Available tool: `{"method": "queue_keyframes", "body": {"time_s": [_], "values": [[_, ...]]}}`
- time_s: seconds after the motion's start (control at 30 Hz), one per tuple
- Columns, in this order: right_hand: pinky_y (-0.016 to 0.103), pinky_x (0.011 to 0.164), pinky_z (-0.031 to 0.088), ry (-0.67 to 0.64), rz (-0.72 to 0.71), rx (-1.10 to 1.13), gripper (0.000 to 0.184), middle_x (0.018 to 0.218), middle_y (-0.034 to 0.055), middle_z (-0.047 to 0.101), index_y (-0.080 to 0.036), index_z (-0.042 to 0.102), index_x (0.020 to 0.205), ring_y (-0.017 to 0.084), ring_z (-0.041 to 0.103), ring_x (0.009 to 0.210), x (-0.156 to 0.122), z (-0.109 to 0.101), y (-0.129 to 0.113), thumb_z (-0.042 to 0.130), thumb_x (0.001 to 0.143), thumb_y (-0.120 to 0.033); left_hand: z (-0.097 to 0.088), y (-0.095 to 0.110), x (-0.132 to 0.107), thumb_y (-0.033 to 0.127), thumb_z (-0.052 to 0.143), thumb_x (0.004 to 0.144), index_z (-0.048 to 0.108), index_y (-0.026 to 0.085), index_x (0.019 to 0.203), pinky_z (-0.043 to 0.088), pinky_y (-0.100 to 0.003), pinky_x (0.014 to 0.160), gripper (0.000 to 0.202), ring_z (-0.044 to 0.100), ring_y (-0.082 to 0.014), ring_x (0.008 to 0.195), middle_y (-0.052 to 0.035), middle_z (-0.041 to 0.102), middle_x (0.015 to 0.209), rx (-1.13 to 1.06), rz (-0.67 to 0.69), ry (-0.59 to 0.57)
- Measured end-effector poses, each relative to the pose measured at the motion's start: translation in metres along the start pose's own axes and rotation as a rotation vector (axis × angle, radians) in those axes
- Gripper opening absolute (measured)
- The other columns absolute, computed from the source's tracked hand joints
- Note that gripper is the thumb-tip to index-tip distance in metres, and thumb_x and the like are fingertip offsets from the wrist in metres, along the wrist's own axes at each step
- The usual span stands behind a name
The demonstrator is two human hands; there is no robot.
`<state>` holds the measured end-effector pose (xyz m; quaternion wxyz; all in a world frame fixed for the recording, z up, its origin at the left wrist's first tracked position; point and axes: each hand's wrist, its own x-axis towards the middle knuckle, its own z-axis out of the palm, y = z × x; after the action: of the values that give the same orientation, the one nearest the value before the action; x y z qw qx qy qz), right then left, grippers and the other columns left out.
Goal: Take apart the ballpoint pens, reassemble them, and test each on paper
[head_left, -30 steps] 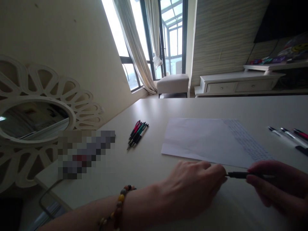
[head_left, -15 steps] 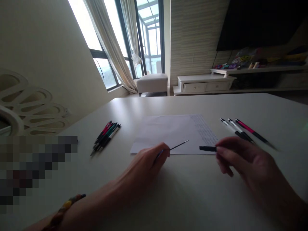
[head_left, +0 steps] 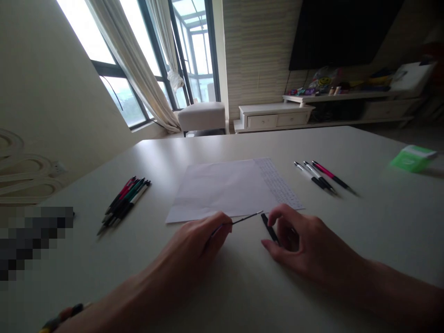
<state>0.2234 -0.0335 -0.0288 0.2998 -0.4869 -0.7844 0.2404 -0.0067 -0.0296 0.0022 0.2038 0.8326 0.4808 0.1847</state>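
Dim room, lit by daylight from the overexposed window [head_left: 86, 30]; glare whitens the bench's [head_left: 229, 286] far-left corner. Soft shadows fall beside the right hand [head_left: 305, 238]. The green box [head_left: 411, 159] blurs; mosaic pixels cover the left edge.

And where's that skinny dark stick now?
In the head view, the skinny dark stick is near the middle, pinched in the left hand, its tip beside a black tube by the right hand.

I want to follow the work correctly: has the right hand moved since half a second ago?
Yes. Judged against the sheet of paper, the right hand has moved left: it was by the near right corner, now it reaches left of that.
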Motion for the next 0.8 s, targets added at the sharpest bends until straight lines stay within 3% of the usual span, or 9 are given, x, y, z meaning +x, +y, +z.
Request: {"method": "queue_keyframes", "body": {"time_s": [0.13,0.2,0.37,0.57,0.7,0.8], "values": [[0.02,0.046,0.041,0.124,0.0,0.092,0.021,0.063,-0.002,0.055,-0.021,0.054,0.094,0.01,0.05,0.052,0.001,-0.002,-0.005,0.061,0.08,-0.035,-0.001,0.0,0.0,0.03,0.034,0.093,0.057,0.019,0.089,0.039,-0.019,0.06,0.025,0.053,-0.0106,0.064,-0.001,0.064,0.078,0.001,0.042,-0.035],[0.021,0.049,0.044,0.124,-0.031,0.137,0.022,0.065,-0.001,0.057,-0.021,0.058,0.098,0.011,0.052,0.055,0.001,-0.002,-0.007,0.061,0.081,-0.034,0.001,-0.001,-0.001,0.029,0.035,0.093,0.057,0.019,0.09,0.04,-0.019,0.06,0.025,0.053,-0.0106,0.065,-0.0011,0.063,0.078,-0.002,0.063,-0.062],[0.021,0.056,0.047,0.092,-0.108,0.198,0.008,0.07,0.0007,0.061,-0.02,0.064,0.084,0.011,0.056,0.061,0.0,-0.004,-0.012,0.059,0.082,-0.026,0.001,0.003,-0.004,0.029,0.035,0.094,0.057,0.018,0.084,0.038,-0.017,0.058,0.027,0.05,-0.0091,0.062,0.0007,0.06,0.072,-0.012,0.083,-0.113],[0.023,0.059,0.049,0.178,-0.067,0.255,0.012,0.073,0.003,0.063,-0.018,0.064,0.081,0.013,0.059,0.066,0.007,-0.016,-0.004,0.058,0.084,-0.029,-0.003,0.003,-0.002,0.028,0.034,0.094,0.058,0.018,0.09,0.039,-0.018,0.06,0.026,0.052,-0.0096,0.065,-0.0007,0.062,0.077,-0.022,0.056,-0.105],[0.022,0.054,0.049,0.093,-0.043,0.245,0.021,0.073,0.0026,0.062,-0.018,0.064,0.094,0.012,0.056,0.06,0.01,-0.015,-0.002,0.064,0.079,-0.034,-0.001,0.002,-0.003,0.028,0.034,0.094,0.058,0.018,0.089,0.038,-0.018,0.059,0.026,0.051,-0.0097,0.064,-0.0006,0.061,0.076,-0.016,0.062,-0.085],[0.022,0.053,0.048,0.039,-0.126,0.214,0.013,0.072,0.0026,0.062,-0.019,0.065,0.086,0.01,0.054,0.058,0.005,-0.01,-0.007,0.064,0.08,-0.03,0.0,0.004,-0.004,0.028,0.035,0.093,0.056,0.018,0.083,0.036,-0.017,0.056,0.026,0.048,-0.0088,0.061,0.0009,0.058,0.071,-0.001,0.099,-0.132]]}}
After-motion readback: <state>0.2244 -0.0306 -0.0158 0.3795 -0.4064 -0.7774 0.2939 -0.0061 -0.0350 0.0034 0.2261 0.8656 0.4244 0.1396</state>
